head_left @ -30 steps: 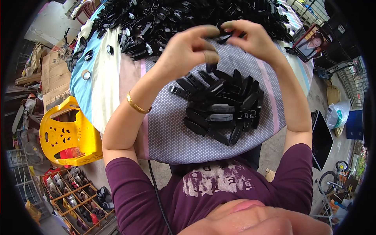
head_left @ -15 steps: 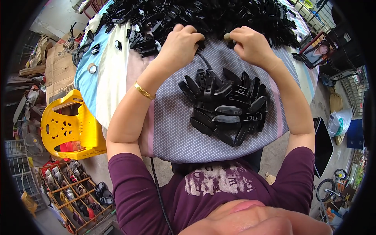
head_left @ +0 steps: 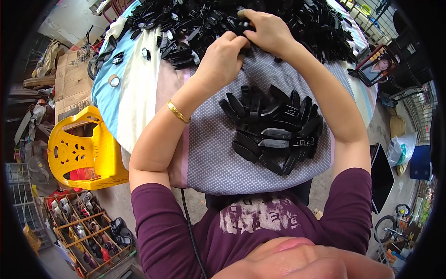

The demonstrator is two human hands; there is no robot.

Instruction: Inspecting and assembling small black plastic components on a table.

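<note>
Along the far part of the table spreads a large pile of black plastic clip-like pieces (head_left: 306, 28). My left hand (head_left: 222, 56) is at the pile's near edge, fingers curled and pressed together; whatever is in them is hidden against the dark pieces. Just beyond its fingertips my right hand (head_left: 269, 33) reaches over the pile, thumb and index finger apart, with a light covering on the index fingertip. Blurred black pieces lie between those fingers, and I see none clearly gripped. Closer to me sits a smaller heap of longer black clips (head_left: 276, 132), touched by neither hand.
A dotted grey cloth (head_left: 209, 153) covers the table's near part. A tape roll (head_left: 114, 81) lies on the left. A phone (head_left: 377, 66) showing a person stands at the right edge. A yellow plastic chair (head_left: 100, 153) is left of the table. A dark cord (head_left: 186, 218) hangs in front of me.
My right hand has moved left and farther over the pile, coming close to my left hand. The left hand has shifted slightly right and nearer. A dark strip below it no longer shows.
</note>
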